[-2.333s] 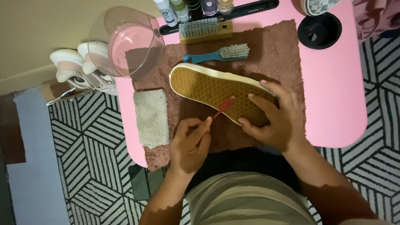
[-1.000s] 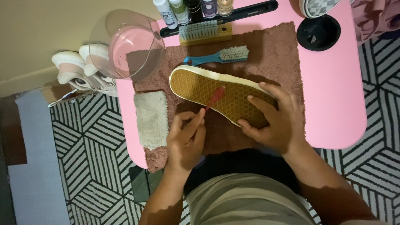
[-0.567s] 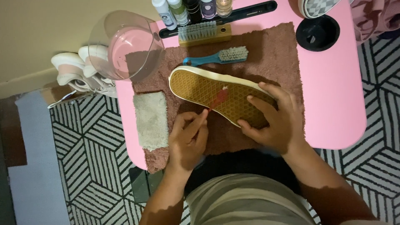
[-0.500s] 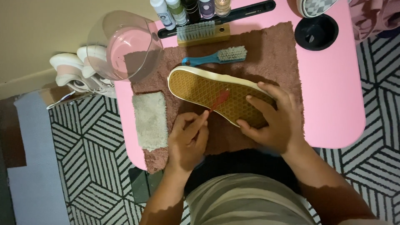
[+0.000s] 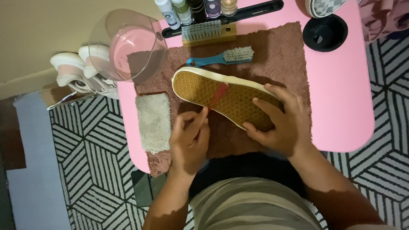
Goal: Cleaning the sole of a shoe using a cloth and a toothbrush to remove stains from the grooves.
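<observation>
Head view, catalogue of items as seen from above:

1. Shoe (image 5: 226, 96): lies sole-up and slantwise on the brown towel (image 5: 281, 55), so the tan waffle tread faces the person and can be worked on.
2. Right hand (image 5: 279, 123): spread over the heel end of the shoe, fingers (image 5: 266, 106) pressing the tread and thumb at the near rim, apparently to keep the shoe from sliding.
3. Left hand (image 5: 189, 136): fingers pinched shut on the handle of a small red brush (image 5: 218, 94), pen-fashion. The red tip rests on the mid-sole; it is blurred, so its bristles cannot be made out.
4. Brown towel: spread over the pink worktop (image 5: 341, 98), under the shoe, likely to catch dirt and damp.
5. Pale cloth (image 5: 153, 121): folded, on the towel's left edge, just beside the left hand.
6. Blue brush (image 5: 221, 57) and wooden brush (image 5: 208, 33): laid beyond the shoe, within reach, untouched.
7. Clear bowl (image 5: 125, 44): at the far left corner of the worktop, overhanging the towel's corner.
8. Row of bottles (image 5: 196, 7): at the far edge, next to a black strip.
9. Black round lid (image 5: 325, 33): far right, apart from the towel.
10. White shoes (image 5: 81, 70): on the floor left of the worktop, by the patterned rug (image 5: 93, 162).
</observation>
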